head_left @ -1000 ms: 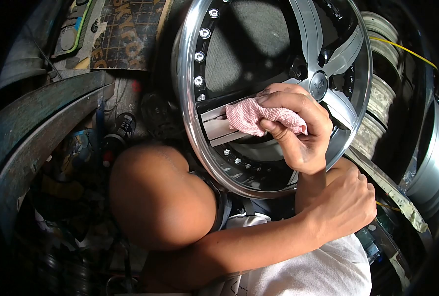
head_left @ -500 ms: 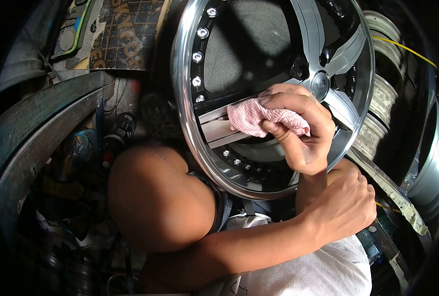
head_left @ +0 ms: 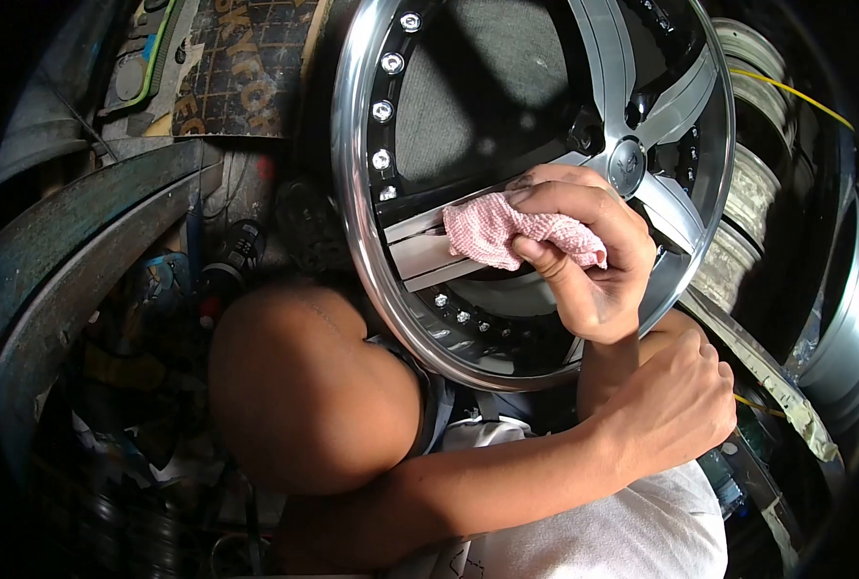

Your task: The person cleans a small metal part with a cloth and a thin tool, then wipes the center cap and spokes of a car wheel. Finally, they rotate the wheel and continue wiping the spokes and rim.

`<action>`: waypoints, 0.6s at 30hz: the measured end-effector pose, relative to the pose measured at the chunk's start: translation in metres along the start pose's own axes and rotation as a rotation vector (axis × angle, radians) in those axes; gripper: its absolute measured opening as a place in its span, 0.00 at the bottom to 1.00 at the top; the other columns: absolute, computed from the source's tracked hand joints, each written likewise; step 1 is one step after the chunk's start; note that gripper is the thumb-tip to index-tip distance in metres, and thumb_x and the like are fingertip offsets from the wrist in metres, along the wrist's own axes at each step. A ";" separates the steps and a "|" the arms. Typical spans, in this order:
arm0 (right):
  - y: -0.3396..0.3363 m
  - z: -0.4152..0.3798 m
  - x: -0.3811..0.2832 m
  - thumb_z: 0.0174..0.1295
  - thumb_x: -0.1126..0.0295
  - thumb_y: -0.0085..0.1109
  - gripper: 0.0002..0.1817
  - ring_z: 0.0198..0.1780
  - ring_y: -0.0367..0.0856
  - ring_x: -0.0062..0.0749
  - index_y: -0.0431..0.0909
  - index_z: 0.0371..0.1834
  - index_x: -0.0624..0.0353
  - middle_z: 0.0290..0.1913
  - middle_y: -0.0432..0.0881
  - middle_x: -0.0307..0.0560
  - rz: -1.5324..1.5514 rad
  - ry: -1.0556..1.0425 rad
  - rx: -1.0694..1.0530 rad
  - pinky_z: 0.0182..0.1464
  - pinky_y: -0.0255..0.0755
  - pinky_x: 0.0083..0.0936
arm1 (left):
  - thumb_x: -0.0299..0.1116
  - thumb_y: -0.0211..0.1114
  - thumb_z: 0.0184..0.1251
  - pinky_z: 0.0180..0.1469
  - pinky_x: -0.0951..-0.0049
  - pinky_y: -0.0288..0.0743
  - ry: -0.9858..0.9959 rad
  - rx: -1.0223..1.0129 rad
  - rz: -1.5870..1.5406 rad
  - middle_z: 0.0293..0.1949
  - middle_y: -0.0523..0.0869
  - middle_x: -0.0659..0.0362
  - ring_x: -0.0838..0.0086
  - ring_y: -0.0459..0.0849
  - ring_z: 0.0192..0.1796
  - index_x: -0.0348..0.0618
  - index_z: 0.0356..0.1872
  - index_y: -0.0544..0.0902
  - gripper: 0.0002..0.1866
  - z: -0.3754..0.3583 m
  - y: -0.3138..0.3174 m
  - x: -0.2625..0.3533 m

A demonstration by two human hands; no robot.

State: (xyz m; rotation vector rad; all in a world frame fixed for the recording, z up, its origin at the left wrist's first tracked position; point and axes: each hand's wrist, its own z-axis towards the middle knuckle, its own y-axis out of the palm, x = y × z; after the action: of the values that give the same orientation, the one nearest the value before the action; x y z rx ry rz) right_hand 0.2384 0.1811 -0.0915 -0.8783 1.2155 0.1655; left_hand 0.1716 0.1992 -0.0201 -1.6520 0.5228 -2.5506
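A spoked alloy wheel (head_left: 618,111) is filling the upper centre of the frame, its face turning toward the viewer and its top passing beyond the upper edge. A white garment (head_left: 603,531) is occupying the bottom centre, and a bare knee (head_left: 314,386) is rising at centre left. Curved metal strips (head_left: 92,246) are sweeping along the left side; a column of rims (head_left: 734,203) is standing at upper right, and a lettered board (head_left: 246,77) is lying at upper left. One spoke (head_left: 425,256) is running from the hub down toward the left rim. The left hand (head_left: 676,396) is lying at right, below centre, back uppermost; its fingers are curling out of sight, so their closure and any contents cannot be told. The right hand (head_left: 624,246), right of centre, is pinching a crumpled pink cloth (head_left: 492,227) between thumb and bent fingers. The cloth is lying over that spoke at the frame's centre, its long axis running nearly level, dipping slightly rightward, and its broader free end pointing left. A round centre cap (head_left: 626,168) is showing just above the right hand; bright bolts (head_left: 381,112) are dotting the wheel's left edge.
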 end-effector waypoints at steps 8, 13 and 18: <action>0.002 0.001 0.000 0.47 0.83 0.73 0.15 0.42 0.86 0.41 0.84 0.40 0.67 0.38 0.85 0.52 -0.001 -0.030 0.005 0.47 0.78 0.29 | 0.32 0.63 0.59 0.34 0.70 0.65 -0.002 -0.015 -0.005 0.20 0.80 0.63 0.74 0.79 0.29 0.46 0.20 0.85 0.10 0.000 -0.001 0.001; 0.003 0.000 -0.001 0.47 0.84 0.72 0.15 0.42 0.86 0.41 0.84 0.40 0.66 0.38 0.85 0.52 0.005 -0.027 0.005 0.47 0.78 0.29 | 0.32 0.63 0.58 0.34 0.70 0.65 -0.006 0.004 -0.011 0.20 0.81 0.64 0.74 0.79 0.29 0.46 0.19 0.84 0.10 0.000 0.000 0.000; 0.000 -0.004 0.002 0.48 0.83 0.73 0.15 0.43 0.86 0.41 0.84 0.41 0.66 0.39 0.85 0.53 0.002 -0.006 0.026 0.48 0.78 0.29 | 0.32 0.63 0.58 0.33 0.70 0.65 -0.006 0.007 -0.025 0.19 0.81 0.64 0.74 0.79 0.29 0.45 0.19 0.84 0.09 0.000 -0.003 -0.001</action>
State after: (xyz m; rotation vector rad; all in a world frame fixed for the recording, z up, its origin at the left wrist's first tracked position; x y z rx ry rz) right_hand 0.2361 0.1780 -0.0938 -0.8533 1.2108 0.1528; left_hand 0.1724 0.2021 -0.0196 -1.6739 0.4951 -2.5605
